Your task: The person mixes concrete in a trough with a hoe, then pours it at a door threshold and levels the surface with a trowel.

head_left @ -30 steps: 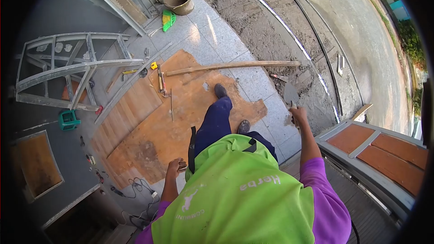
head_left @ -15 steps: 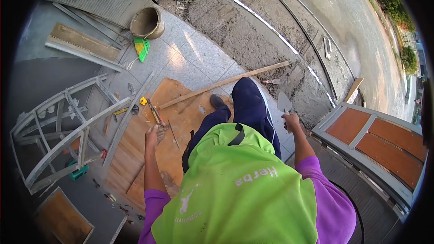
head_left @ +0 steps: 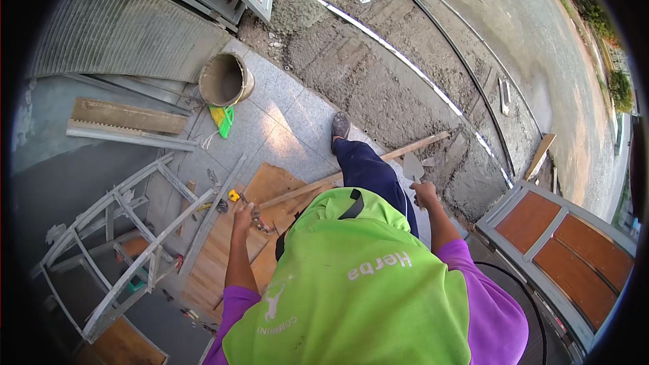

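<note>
My right hand (head_left: 424, 195) is closed around the handle of a trowel (head_left: 413, 166), its pale pointed blade facing forward, in the air near the edge of the grey wet mortar (head_left: 446, 179). My left hand (head_left: 243, 218) hangs at my other side with its fingers curled, and I see nothing in it. Beyond it on the floor lie a yellow tape measure (head_left: 234, 195) and a hand tool (head_left: 262, 222) whose kind I cannot make out, on a wooden board (head_left: 223, 257). A long wooden strip (head_left: 318, 186) runs across the tiles ahead of my body.
A mortar-stained bucket (head_left: 226, 80) stands ahead left beside a green and yellow brush (head_left: 224, 122). A metal frame (head_left: 125, 243) lies at left. Panelled doors (head_left: 574, 250) stand at right. A pale straight strip (head_left: 399, 57) crosses the rough mortar ahead.
A shoe now shows further forward on the tiles, as I step. The trowel stays in my right hand. The floor, bucket and frame have shifted in view.
</note>
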Demonstrator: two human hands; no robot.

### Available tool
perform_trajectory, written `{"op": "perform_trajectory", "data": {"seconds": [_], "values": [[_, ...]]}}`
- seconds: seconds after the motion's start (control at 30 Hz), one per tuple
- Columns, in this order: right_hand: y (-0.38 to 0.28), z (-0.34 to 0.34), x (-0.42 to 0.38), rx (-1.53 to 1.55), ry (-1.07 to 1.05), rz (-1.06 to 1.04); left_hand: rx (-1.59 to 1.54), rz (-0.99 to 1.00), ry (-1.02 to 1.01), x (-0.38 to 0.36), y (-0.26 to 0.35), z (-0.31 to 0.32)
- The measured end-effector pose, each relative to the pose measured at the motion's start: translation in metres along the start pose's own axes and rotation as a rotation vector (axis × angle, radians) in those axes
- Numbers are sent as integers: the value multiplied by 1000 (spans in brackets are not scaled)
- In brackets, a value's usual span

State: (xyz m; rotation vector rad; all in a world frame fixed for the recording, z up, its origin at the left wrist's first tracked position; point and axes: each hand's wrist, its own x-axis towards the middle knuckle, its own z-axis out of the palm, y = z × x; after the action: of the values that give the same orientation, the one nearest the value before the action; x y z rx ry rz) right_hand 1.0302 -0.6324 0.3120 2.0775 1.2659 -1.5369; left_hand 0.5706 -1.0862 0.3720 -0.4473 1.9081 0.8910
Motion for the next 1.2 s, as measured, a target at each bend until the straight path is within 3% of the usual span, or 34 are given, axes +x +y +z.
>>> {"op": "perform_trajectory", "data": {"seconds": [0.13, 0.23, 0.33, 0.43, 0.6, 0.93, 1.0, 1.1, 1.2], "values": [[-123, -3, 31, 5, -19, -65, -31, -174, -82, -4, 42, 29], [-191, -15, 95, -151, 60, -283, -72, -124, -52, 15, 77, 48], [-297, -38, 72, 20, 58, -228, 26, -86, -49, 19, 142, 72], [-362, -57, 83, 124, 67, -277, 141, -36, -42, 24, 209, 97], [-425, -81, 123, 120, 142, -301, 139, -17, -187, 129, 252, 101], [-536, -126, 230, 84, 223, -109, -141, -169, -158, 267, 422, 178], [-546, -139, 258, 93, 246, -96, -106, -189, -190, 281, 482, 198], [-584, -155, 262, 139, 306, 26, 43, -44, -240, 297, 587, 218], [-549, -197, 369, -193, 399, -71, 50, 100, -167, 324, 679, 226]]}}
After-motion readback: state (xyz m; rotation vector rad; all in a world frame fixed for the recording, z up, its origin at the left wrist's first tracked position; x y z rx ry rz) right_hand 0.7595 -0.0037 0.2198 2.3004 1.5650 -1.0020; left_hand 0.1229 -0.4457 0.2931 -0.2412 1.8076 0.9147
